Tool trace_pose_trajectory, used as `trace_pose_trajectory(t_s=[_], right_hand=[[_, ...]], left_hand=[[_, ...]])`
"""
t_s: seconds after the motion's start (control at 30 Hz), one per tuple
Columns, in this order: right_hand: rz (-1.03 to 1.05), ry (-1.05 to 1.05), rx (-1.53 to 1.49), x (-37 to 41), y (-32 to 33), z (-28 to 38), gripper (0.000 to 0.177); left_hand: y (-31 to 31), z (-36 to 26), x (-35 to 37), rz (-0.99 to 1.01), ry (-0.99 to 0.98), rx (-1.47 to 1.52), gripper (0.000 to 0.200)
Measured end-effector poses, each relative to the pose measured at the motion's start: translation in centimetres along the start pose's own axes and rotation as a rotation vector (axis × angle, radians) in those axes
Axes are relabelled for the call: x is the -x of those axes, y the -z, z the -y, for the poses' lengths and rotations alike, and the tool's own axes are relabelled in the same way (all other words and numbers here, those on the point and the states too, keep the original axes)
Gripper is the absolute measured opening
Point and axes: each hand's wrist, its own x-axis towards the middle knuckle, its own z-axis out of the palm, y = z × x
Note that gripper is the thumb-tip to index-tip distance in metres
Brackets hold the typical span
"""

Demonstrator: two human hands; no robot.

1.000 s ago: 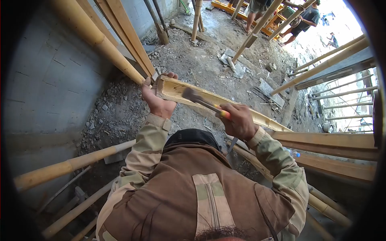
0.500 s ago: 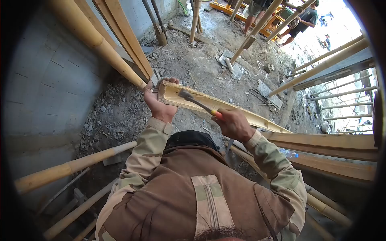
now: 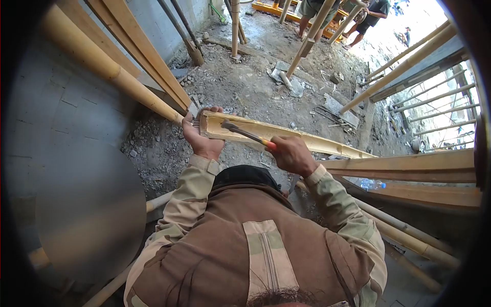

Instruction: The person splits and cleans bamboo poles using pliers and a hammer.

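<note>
My left hand (image 3: 202, 136) is wrapped round the near-left end of a split bamboo pole (image 3: 286, 131), its hollow side turned up. The pole runs away to the right, its far end close to wooden boards. In my right hand (image 3: 292, 156) is a hammer (image 3: 245, 132), held by its yellow and orange handle. The hammer's metal head is over the hollow of the bamboo, near my left hand, and overlaps it in this view. My right fingers are closed round the grip.
Bamboo poles (image 3: 128, 82) and long boards (image 3: 143, 51) lean along the grey block wall at left. Wooden beams (image 3: 404, 166) and a plastic bottle (image 3: 372, 184) are at right. Rubble covers the ground. People (image 3: 365, 23) stand at the back. A blurred round patch hides the lower left.
The hammer and my right hand have shifted slightly left, and the hammer head sits a little lower over the bamboo. The view has tilted slightly; both hands keep their holds.
</note>
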Motion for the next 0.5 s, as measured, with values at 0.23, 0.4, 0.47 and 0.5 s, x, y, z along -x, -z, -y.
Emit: trace_pose_trajectory(t_s=[0.23, 0.4, 0.47, 0.5], right_hand=[[-0.002, -0.075, 0.050, -1.1, 1.4, 2.7, 0.020], [0.094, -0.655, -0.648, -0.1, 0.2, 2.8, 0.018], [-0.103, -0.781, -0.894, 0.8, -2.2, 1.7, 0.020], [-0.195, -0.888, -0.924, 1.2, -2.8, 1.6, 0.020]], left_hand=[[0.3, 0.8, 0.8, 0.018, -0.025, -0.045, 0.046], [1.3, 0.6, 0.7, 0.083, 0.011, 0.006, 0.045], [1.6, 0.5, 0.7, 0.179, 0.041, 0.010, 0.045], [1.4, 0.5, 0.8, 0.202, 0.063, 0.007, 0.046]])
